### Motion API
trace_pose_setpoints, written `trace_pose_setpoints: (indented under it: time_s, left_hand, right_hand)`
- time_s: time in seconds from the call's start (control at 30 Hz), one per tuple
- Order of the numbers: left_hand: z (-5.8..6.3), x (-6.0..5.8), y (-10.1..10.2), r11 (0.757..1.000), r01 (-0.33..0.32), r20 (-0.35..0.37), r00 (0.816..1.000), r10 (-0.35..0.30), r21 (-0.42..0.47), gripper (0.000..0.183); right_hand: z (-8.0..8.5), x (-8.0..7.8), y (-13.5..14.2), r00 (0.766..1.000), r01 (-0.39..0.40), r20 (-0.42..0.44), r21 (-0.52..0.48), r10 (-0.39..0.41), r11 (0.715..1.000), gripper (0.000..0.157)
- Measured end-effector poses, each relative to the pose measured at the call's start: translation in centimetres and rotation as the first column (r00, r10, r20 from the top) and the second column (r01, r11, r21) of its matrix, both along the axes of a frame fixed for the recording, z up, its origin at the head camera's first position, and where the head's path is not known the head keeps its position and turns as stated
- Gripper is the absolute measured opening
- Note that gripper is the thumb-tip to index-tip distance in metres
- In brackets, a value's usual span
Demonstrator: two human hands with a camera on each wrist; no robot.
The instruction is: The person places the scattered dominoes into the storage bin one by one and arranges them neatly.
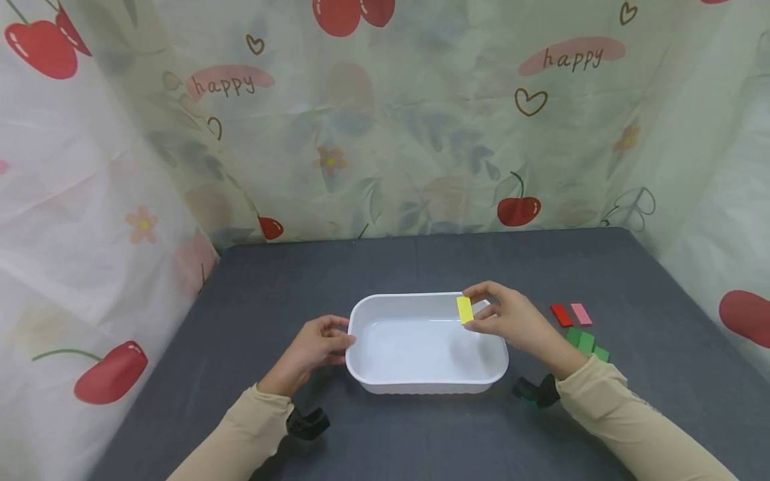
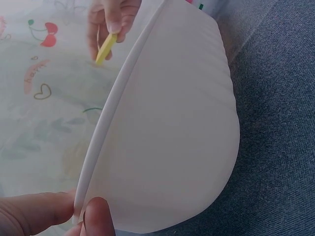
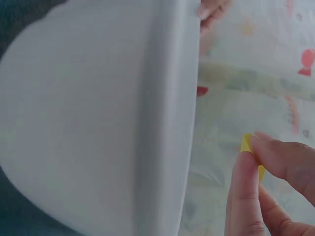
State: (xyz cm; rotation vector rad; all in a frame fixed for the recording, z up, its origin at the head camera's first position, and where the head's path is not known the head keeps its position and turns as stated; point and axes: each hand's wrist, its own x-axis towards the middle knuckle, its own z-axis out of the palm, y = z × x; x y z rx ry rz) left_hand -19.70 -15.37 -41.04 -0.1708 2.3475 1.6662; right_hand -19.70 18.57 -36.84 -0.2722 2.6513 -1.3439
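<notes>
The word "happy" can be read twice on the patterned far cloth (image 1: 415, 133), in dark lowercase handwritten-style letters: once across the left pink patch (image 1: 230, 81), once across the right pink patch (image 1: 573, 55). The left wrist view shows "happy" faint and steeply tilted on a pink streak (image 2: 34, 77). No other lettering is legible.

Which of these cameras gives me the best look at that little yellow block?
The head view: the yellow block shows its broad face, barely covered by the right hand. The left wrist view shows it narrower, more edge-on; in the right wrist view, fingers hide much of it.
</notes>
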Motion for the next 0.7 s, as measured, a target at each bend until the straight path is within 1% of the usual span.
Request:
trace_pose_setpoints:
  time_s: [0.23, 0.47, 0.6, 0.7]
  left_hand:
    - [0.0, 0.1, 0.0, 1.0, 0.006, -0.002, 1.0, -0.006, -0.001, 0.037]
    - [0.0, 0.0, 0.1, 1.0, 0.005, -0.001, 1.0, -0.005, -0.008, 0.036]
    - [-0.1, 0.0, 0.1, 1.0, 0.004, -0.005, 1.0, -0.004, -0.01, 0.036]
    - [0.0, 0.1, 0.1, 1.0, 0.004, -0.006, 1.0, -0.004, -0.011, 0.036]
  right_hand:
    - [-1.1, 0.6, -1.8, 0.999, -0.039, 0.007, -0.038, 0.039, 0.999, 0.054]
    - [-2.6, 0.7, -3.4, 0.996, -0.088, 0.004, -0.052, 0.088, 0.995, 0.047]
    - [-3.2, 0.7, -4.1, 0.993, -0.116, -0.016, -0.022, 0.115, 0.993, 0.044]
    - [-3.7, 0.7, -4.6, 0.994, -0.105, -0.023, 0.024, 0.105, 0.994, 0.044]
